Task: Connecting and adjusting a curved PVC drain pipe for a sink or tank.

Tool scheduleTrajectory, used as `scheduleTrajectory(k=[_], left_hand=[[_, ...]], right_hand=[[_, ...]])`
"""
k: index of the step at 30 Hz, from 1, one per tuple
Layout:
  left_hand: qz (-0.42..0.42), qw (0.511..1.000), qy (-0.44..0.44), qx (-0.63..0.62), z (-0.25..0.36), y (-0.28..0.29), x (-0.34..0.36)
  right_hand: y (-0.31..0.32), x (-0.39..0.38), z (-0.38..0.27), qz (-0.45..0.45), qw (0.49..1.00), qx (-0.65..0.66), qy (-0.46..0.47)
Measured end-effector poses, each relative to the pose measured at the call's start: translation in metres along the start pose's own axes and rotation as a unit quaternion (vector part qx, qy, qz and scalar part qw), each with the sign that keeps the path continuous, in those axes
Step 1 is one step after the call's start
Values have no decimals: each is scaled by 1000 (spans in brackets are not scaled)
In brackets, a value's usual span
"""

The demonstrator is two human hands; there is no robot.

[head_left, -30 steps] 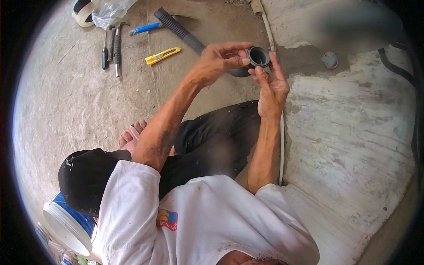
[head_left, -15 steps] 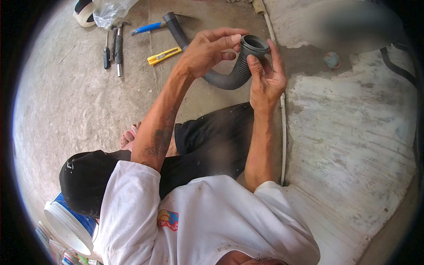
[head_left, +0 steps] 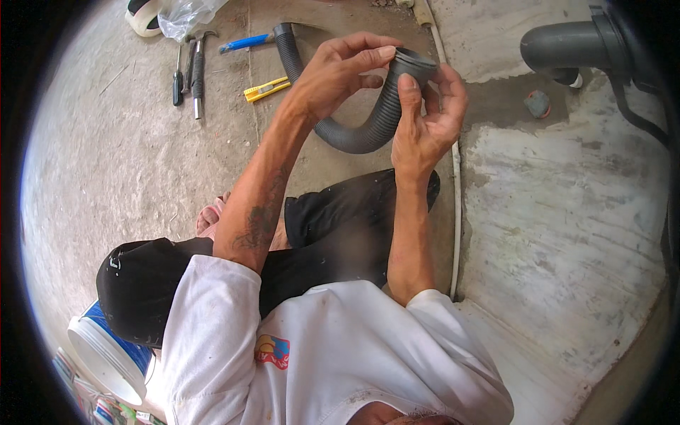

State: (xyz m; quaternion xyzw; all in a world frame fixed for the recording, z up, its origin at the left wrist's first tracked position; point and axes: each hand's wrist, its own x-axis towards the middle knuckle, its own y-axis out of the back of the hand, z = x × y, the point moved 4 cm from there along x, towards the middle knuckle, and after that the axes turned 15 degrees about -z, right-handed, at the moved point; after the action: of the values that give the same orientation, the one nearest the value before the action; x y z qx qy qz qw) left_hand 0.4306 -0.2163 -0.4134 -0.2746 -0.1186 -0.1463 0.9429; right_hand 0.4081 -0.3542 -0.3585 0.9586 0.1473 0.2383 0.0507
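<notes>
A dark grey corrugated hose bends in a U in front of me, its wide collared end raised between my hands. My left hand pinches the rim of that end from the left, thumb and fingers at its edge. From the right, my right hand grips the collar, thumb on the near side and fingers behind. The hose's narrower end lies farther off on the floor, beside a blue-handled tool. A yellow utility knife lies left of the hose, close to my left wrist.
A hammer and a screwdriver lie at the far left, near a tape roll and a clear plastic bag. A thin white pipe runs along the floor on my right. A grey drain pipe stands at the far right.
The hose's collared end has tilted away from me, so its opening shows less. Its bend has swung slightly left and nearer. Both hands keep their hold.
</notes>
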Motion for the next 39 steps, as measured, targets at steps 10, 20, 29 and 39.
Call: scheduleTrajectory(k=[10, 20, 29, 39], left_hand=[[-23, 999, -9, -49, -2, 8, -3], [-100, 982, -24, -160, 1, 16, -10], [-87, 994, 3, -66, 14, 18, -11], [-137, 985, -7, -109, 16, 18, -17]], right_hand=[[-8, 0, 0, 13, 1000, 10, -9], [-21, -5, 5, 13, 999, -26, -19], [-22, -9, 6, 13, 996, -84, 35], [-26, -19, -2, 2, 999, -46, 23]])
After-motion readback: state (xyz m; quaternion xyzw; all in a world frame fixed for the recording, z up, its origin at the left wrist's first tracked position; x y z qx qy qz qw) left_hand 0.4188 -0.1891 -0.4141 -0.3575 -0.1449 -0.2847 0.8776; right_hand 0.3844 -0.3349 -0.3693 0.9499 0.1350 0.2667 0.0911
